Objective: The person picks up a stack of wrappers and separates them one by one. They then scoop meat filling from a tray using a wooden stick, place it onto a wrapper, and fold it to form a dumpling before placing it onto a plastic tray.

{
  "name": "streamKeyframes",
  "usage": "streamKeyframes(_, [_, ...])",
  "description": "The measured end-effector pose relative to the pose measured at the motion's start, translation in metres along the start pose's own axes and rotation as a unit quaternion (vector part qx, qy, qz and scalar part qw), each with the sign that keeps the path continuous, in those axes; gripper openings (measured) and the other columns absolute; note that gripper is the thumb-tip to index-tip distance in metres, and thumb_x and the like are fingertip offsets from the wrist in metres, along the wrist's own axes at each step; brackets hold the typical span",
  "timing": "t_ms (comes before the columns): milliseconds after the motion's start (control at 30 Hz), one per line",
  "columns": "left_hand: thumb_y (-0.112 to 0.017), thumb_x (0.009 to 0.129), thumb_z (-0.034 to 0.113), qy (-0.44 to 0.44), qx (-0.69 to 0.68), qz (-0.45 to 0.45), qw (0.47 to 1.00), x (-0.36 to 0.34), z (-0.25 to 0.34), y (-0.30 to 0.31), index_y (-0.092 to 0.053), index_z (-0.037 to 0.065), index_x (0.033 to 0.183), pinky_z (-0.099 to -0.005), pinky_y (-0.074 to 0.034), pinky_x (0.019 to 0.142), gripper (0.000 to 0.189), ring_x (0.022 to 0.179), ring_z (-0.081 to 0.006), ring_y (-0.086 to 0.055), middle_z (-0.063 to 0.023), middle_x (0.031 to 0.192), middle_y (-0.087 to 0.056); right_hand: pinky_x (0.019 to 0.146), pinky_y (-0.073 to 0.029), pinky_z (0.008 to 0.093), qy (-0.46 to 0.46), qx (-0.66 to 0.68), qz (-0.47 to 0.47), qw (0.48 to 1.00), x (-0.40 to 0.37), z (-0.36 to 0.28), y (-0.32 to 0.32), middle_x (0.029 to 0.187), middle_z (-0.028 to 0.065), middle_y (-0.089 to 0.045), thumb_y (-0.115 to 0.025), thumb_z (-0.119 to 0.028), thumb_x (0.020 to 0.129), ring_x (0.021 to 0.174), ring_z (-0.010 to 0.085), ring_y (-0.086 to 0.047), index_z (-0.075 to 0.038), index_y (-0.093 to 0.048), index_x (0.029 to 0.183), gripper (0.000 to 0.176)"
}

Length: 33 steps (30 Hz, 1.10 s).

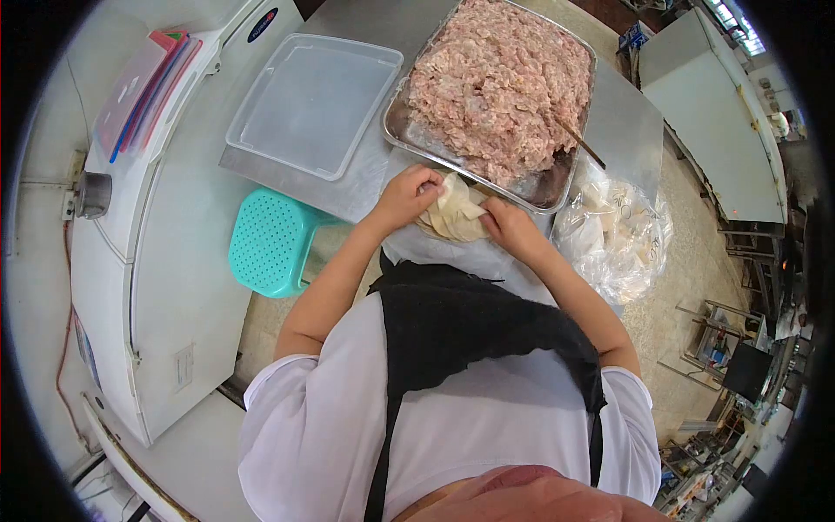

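Observation:
Both hands are at a stack of thin, pale dough wrappers (458,228) at the near edge of the metal table. My left hand (407,200) has its fingers closed on the left side of the raised top wrapper. Opposite it, my right hand (513,228) pinches the wrapper's right edge. Just beyond them stands a metal tray (409,137) heaped with pink minced meat (500,87). A thin brown stick (581,143) pokes out of the meat on the right. To the right of my right hand lies a clear plastic bag (613,230) with pale pieces inside.
A translucent plastic lid (313,100) lies on the metal table (370,187) at the left. Below it stands a turquoise stool (274,244). A white freezer (174,244) is at the left, and a white cabinet (709,113) at the far right.

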<state>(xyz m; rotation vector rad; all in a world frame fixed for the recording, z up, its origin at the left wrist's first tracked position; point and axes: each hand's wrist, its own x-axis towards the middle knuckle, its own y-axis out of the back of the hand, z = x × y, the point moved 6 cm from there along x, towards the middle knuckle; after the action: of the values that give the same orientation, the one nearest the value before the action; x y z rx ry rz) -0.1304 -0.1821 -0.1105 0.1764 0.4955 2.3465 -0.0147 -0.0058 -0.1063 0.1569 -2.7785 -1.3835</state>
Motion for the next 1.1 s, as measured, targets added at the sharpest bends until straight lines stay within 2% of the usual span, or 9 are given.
streamKeyframes(67, [-0.073,0.081,0.020,-0.035,0.013,-0.030,0.999,-0.003,0.005,-0.003,-0.065,0.005,0.102,-0.0345,-0.047,0.082,0.027,0.092,-0.0293,-0.057,-0.0102,0.100,-0.056,0.075,-0.053,0.0455,0.017,-0.023,-0.009,1.000,-0.006,0.009,-0.001,0.095,0.0202,-0.064,-0.063,-0.015,0.089,0.086,0.0394,-0.065,-0.002,-0.057,0.103,0.020])
streamKeyframes(133, [-0.074,0.081,0.021,-0.187,0.142,0.000,0.972,-0.012,0.025,-0.009,-0.066,0.007,0.104,-0.0356,-0.046,0.086,0.028,0.096,-0.0291,-0.056,-0.0093,0.100,-0.056,0.074,-0.053,0.0469,0.032,-0.047,-0.016,0.998,-0.012,0.013,-0.003,0.093,0.0214,-0.065,-0.062,-0.013,0.087,0.083,0.0399,-0.065,-0.003,-0.058,0.100,0.017])
streamKeyframes(233, [-0.075,0.080,0.022,-0.197,0.146,-0.014,0.969,-0.013,0.023,-0.015,-0.067,0.008,0.105,-0.0370,-0.045,0.088,0.030,0.099,-0.0299,-0.055,-0.0090,0.101,-0.055,0.076,-0.053,0.0464,0.049,-0.056,-0.078,0.994,-0.020,-0.013,0.004,0.095,0.0212,-0.065,-0.064,-0.017,0.086,0.087,0.0386,-0.066,-0.003,-0.059,0.096,0.018])
streamKeyframes(433, [-0.072,0.083,0.021,-0.173,0.084,-0.043,0.980,-0.007,0.014,-0.012,-0.067,0.010,0.108,-0.0379,-0.045,0.091,0.029,0.106,-0.0305,-0.056,-0.0109,0.107,-0.059,0.079,-0.052,0.0459,-0.014,-0.053,-0.145,0.988,-0.006,-0.054,0.049,0.096,0.0169,-0.066,-0.069,-0.024,0.084,0.091,0.0366,-0.065,-0.004,-0.064,0.098,0.025])
streamKeyframes(533, [-0.071,0.084,0.019,-0.076,-0.028,0.014,0.997,-0.013,0.022,0.019,-0.066,0.010,0.112,-0.0395,-0.045,0.093,0.030,0.109,-0.0310,-0.056,-0.0117,0.110,-0.062,0.080,-0.051,0.0430,0.015,-0.112,0.058,0.992,0.015,-0.057,0.107,0.103,0.0152,-0.064,-0.070,-0.020,0.084,0.094,0.0355,-0.063,-0.006,-0.066,0.104,0.025])
streamKeyframes(633, [-0.069,0.085,0.019,-0.132,0.215,0.215,0.943,-0.018,0.008,0.082,-0.063,0.009,0.119,-0.0417,-0.043,0.094,0.035,0.107,-0.0327,-0.056,-0.0126,0.112,-0.062,0.084,-0.050,0.0429,0.056,-0.257,0.230,0.937,0.029,-0.038,0.156,0.107,0.0146,-0.062,-0.068,-0.017,0.086,0.104,0.0359,-0.058,-0.008,-0.064,0.110,0.027])
streamKeyframes(667, [-0.068,0.086,0.020,-0.106,0.290,0.287,0.907,-0.023,-0.007,0.105,-0.063,0.008,0.120,-0.0425,-0.043,0.094,0.037,0.106,-0.0334,-0.056,-0.0130,0.113,-0.062,0.084,-0.050,0.0429,0.058,-0.256,0.231,0.937,0.035,-0.024,0.160,0.107,0.0146,-0.062,-0.068,-0.017,0.086,0.104,0.0359,-0.058,-0.008,-0.064,0.110,0.027])
streamKeyframes(833, [-0.061,0.089,0.021,-0.042,0.389,0.247,0.886,-0.035,-0.048,0.114,-0.062,0.010,0.124,-0.0430,-0.043,0.086,0.037,0.097,-0.0300,-0.059,-0.0092,0.103,-0.064,0.077,-0.053,0.0475,-0.177,-0.322,0.110,0.923,0.047,0.020,0.152,0.101,0.0183,-0.064,-0.050,-0.016,0.093,0.091,0.0366,-0.066,-0.005,-0.058,0.111,0.022])
streamKeyframes(1100, [-0.058,0.092,0.019,-0.025,0.438,0.208,0.874,-0.060,-0.047,0.106,-0.061,0.012,0.128,-0.0409,-0.043,0.081,0.037,0.090,-0.0252,-0.058,-0.0052,0.098,-0.065,0.076,-0.052,0.0457,-0.162,-0.361,0.068,0.916,0.026,0.021,0.179,0.094,0.0174,-0.067,-0.045,-0.009,0.092,0.090,0.0365,-0.066,-0.008,-0.060,0.113,0.026])
